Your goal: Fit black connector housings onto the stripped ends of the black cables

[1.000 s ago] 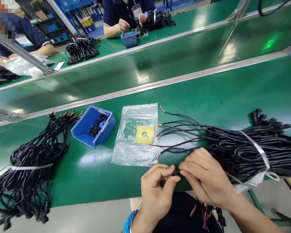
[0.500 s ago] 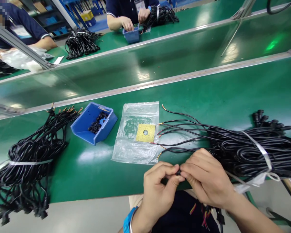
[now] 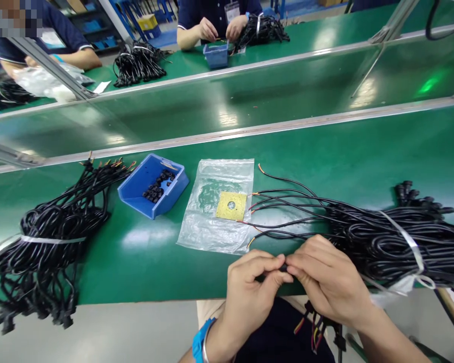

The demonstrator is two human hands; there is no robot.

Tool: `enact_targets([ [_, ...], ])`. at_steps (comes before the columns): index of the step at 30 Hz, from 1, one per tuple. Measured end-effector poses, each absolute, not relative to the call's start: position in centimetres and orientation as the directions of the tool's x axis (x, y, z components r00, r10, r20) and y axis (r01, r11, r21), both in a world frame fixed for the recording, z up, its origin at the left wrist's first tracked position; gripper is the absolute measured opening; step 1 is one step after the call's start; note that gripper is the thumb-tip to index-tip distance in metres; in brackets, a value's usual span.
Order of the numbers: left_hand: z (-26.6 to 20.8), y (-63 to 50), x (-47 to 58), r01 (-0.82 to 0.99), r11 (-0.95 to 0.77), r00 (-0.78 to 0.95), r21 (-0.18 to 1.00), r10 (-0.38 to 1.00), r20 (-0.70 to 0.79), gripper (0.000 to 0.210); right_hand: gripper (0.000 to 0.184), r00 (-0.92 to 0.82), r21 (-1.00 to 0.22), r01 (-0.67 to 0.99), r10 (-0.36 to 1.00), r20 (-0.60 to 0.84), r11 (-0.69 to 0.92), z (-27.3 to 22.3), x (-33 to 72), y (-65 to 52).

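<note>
My left hand (image 3: 253,290) and my right hand (image 3: 327,282) meet fingertip to fingertip just over the front edge of the green table. Both pinch a small black cable connector (image 3: 283,268), mostly hidden by the fingers. Below my right hand, over my lap, hang black cable ends with red and yellow wires (image 3: 316,330). Close by on the right lies a bundle of black cables (image 3: 378,239) tied with a white band. Several of its bared wire ends reach left onto a clear plastic bag (image 3: 200,229), near a yellow square card (image 3: 223,206) with a round hole.
A blue bin (image 3: 136,201) holds several small black parts (image 3: 155,191). Another tied bundle of black cables (image 3: 56,222) lies at the left, overhanging the table edge. A metal rail (image 3: 227,133) crosses behind. Beyond it, a co-worker's hands (image 3: 208,30) work above another blue bin (image 3: 216,56).
The view has shifted slightly. My hands keep their fingertip pinch, with a little more of the black part showing between them. The co-worker's hand has lifted out of the far bin.
</note>
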State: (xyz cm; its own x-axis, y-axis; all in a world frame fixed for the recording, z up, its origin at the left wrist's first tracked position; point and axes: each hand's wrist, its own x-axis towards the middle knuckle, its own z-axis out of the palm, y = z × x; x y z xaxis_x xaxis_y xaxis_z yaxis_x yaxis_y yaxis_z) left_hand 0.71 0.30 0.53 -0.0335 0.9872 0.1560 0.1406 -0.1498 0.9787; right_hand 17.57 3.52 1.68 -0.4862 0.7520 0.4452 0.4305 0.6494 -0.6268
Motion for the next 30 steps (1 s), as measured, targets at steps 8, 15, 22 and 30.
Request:
enact_targets([
  [8, 0.2, -0.1, -0.1, -0.196, 0.092, -0.046, 0.976, 0.994, -0.103, 0.048, 0.013, -0.458, -0.606, 0.432, 0.741, 0.491, 0.668, 1.9, 17.6, 3.6],
  [15, -0.3, -0.5, 0.0, -0.315, 0.110, -0.026, 0.943, 0.992, -0.124, 0.040, 0.013, -0.476, -0.598, 0.445, 0.742, 0.472, 0.666, 1.6, 17.8, 3.6],
  [22, 0.2, -0.3, 0.3, -0.444, 0.201, -0.008, 0.873, 0.974, -0.228, 0.038, 0.013, -0.535, -0.586, 0.460, 0.735, 0.416, 0.667, 1.9, 17.7, 3.5],
  [30, 0.6, 0.2, 0.0, -0.474, 0.277, 0.017, 0.836, 0.952, -0.306, 0.039, 0.013, -0.534, -0.584, 0.449, 0.727, 0.432, 0.676, 2.0, 18.0, 3.4],
])
